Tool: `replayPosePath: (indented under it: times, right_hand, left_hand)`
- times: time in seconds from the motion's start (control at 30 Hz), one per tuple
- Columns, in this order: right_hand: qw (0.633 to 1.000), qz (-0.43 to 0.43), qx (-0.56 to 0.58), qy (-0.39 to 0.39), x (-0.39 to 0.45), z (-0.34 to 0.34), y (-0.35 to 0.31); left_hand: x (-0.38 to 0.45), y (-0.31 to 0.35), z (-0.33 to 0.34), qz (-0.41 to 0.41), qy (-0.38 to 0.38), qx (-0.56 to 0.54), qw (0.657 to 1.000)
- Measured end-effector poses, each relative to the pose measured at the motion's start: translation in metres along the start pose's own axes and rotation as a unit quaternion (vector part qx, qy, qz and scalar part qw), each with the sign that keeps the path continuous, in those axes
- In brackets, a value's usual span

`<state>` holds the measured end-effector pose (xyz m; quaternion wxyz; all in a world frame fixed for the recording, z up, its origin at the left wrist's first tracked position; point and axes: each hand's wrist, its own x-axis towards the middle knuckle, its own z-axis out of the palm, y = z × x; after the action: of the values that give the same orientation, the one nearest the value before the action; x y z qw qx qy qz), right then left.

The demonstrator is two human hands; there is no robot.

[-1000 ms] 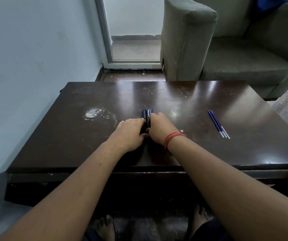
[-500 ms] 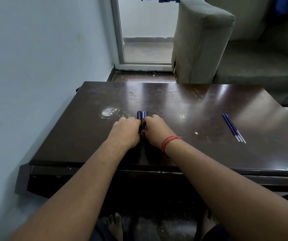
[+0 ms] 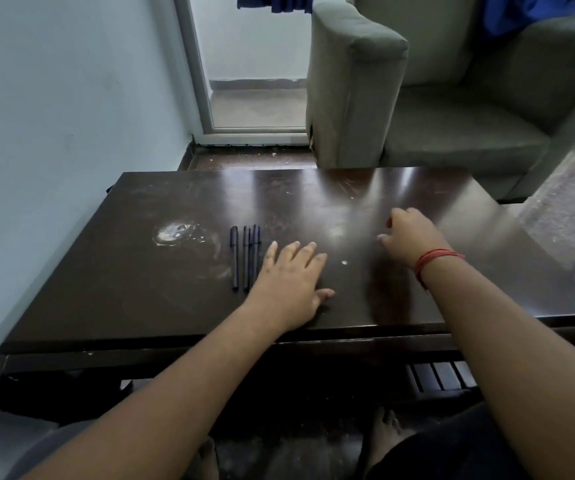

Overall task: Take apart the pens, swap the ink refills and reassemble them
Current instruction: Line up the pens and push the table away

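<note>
Dark, glossy wood fills the scene: a low table [image 3: 365, 202] set against a pale wall [image 3: 54, 116], with a grey armchair [image 3: 435, 109] behind it and a glazed door [image 3: 251, 64] at the far corner. Four or five slim dark pens [image 3: 246, 256] lie side by side in a tight row left of centre, all pointing away from the person; the rightmost ones sit so close together that the exact count cannot be told. A whitish ring stain [image 3: 175, 233] marks the tabletop to the left of the row, and a small white speck [image 3: 344, 262] lies between the two hands. The left hand [image 3: 289, 285] rests palm down on the wood, fingers spread and thumb out, just beside the pens' right edge and gripping nothing. The right hand [image 3: 409, 235], a red thread [image 3: 433, 259] tied around its wrist, hangs above the table well to the right, fingers loosely curled and blurred, apparently empty. The hands are well apart. Two bare feet [image 3: 386, 431] show on the floor below the table's front edge.
</note>
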<state>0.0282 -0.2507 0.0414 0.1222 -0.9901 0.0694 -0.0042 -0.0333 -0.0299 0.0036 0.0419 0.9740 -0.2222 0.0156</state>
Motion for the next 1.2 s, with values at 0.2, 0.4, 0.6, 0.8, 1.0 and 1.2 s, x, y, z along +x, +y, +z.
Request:
replayPosePath:
  times: [0.2, 0.4, 0.6, 0.8, 1.0, 1.2]
  right_hand:
    - [0.995, 0.091, -0.010, -0.042, -0.003, 0.002, 0.037]
    - [0.998, 0.052, -0.004, -0.031, -0.008, 0.010, 0.012]
    - [0.998, 0.012, -0.022, -0.059, -0.017, 0.012, -0.024]
    - [0.998, 0.009, 0.004, -0.068, -0.027, 0.015, -0.044]
    - [0.998, -0.001, 0.008, -0.067, -0.027, 0.014, -0.043]
    - [0.999, -0.023, 0.029, 0.032, -0.029, 0.027, -0.041]
  left_hand:
    - [0.027, 0.044, 0.020, -0.010, -0.047, -0.015, 0.999]
    - [0.035, 0.042, 0.028, -0.055, -0.060, -0.018, 0.997]
    - [0.031, 0.021, 0.024, -0.090, -0.056, 0.000, 0.994]
    - [0.024, 0.010, 0.024, -0.103, -0.057, 0.006, 0.993]
    - [0.020, 0.003, 0.023, -0.111, -0.061, 0.006, 0.992]
    - [0.013, -0.003, 0.018, -0.124, -0.053, -0.002, 0.991]
